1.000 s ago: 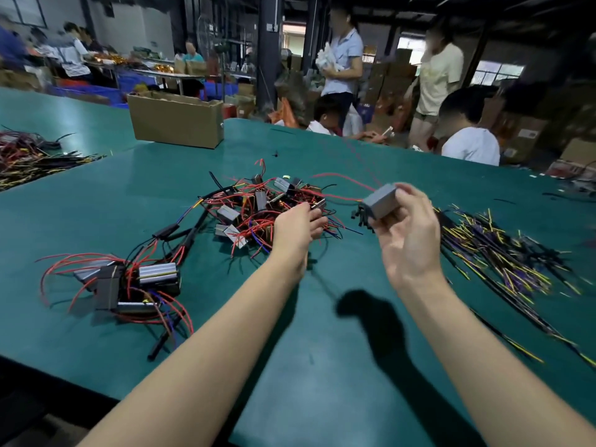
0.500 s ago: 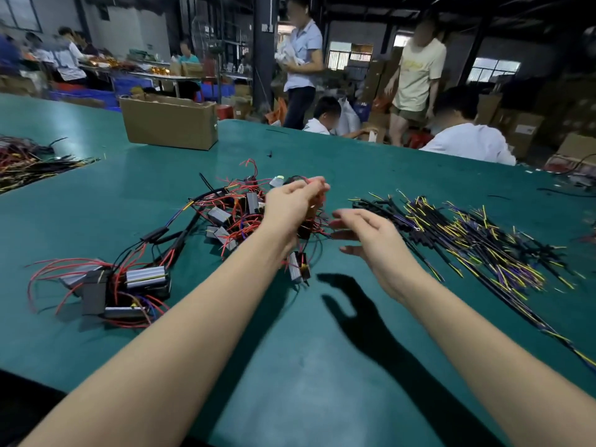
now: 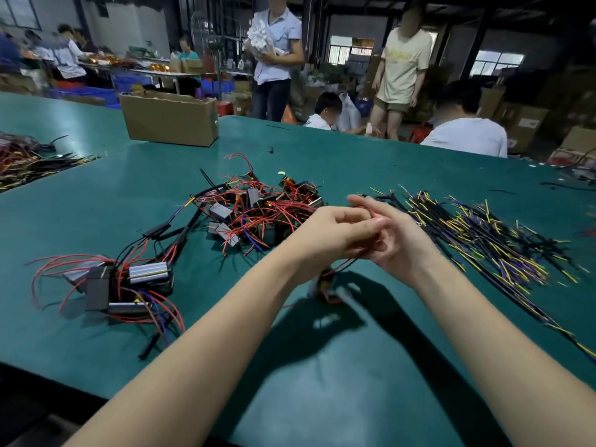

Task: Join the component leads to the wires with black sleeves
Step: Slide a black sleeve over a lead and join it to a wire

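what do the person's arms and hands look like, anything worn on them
Both arms are bare from the bottom edge of the picture up to the wrists: no sleeves show. The left hand and right hand wear no gloves, and no watch, ring or wristband can be seen on either. The fingers near the middle are slightly blurred, so small details such as nails cannot be made out.

From where I stand, nothing here can be read. The pale yellow T-shirt on the person standing beyond the green bench carries a yellow print across the chest, too blurred to make out. The white label on a brown cardboard carton at the far right is just as illegible.
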Demonstrator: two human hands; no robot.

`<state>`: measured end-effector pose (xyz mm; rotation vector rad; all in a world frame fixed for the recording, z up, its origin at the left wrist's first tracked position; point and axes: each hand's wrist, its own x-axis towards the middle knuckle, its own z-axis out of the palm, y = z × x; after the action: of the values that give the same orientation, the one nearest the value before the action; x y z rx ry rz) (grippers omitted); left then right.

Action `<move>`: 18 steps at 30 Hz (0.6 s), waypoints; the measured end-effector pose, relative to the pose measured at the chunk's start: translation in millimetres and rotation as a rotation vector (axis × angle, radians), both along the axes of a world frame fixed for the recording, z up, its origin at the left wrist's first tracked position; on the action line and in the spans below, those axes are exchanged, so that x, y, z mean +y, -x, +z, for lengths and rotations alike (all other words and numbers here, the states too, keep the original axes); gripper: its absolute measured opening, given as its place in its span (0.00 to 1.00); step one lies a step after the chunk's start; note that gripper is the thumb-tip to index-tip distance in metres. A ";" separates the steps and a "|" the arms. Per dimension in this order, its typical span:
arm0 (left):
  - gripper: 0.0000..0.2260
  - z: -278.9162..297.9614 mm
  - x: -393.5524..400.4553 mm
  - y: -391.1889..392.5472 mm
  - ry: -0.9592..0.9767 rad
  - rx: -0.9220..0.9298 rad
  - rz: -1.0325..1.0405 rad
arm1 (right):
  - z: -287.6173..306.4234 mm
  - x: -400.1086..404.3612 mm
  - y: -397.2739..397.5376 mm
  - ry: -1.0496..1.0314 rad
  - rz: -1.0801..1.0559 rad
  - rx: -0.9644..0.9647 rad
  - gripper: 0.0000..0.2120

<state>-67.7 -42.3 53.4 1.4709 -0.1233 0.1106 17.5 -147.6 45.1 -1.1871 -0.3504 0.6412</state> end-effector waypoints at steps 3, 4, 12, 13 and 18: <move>0.07 6.0 -18.0 -5.3 0.128 0.048 -0.169 | -5.0 -19.5 -1.3 -0.156 -0.111 -0.061 0.10; 0.06 6.1 -25.6 -7.9 0.144 0.051 -0.206 | -7.6 -26.0 -1.1 -0.156 -0.153 -0.117 0.10; 0.05 -19.1 -40.1 -28.5 0.116 0.021 0.280 | -36.5 -59.3 1.7 -0.023 -0.486 -0.425 0.13; 0.06 -24.4 -39.7 -28.9 0.085 0.042 0.292 | -36.9 -59.2 2.3 -0.012 -0.448 -0.460 0.12; 0.06 -33.4 -36.2 -33.8 0.072 0.079 0.300 | -35.9 -52.1 5.4 0.016 -0.409 -0.623 0.08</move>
<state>-33.9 -78.6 20.1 1.4117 0.1655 0.2966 12.1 -199.7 9.1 -1.4090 -0.6018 -0.0955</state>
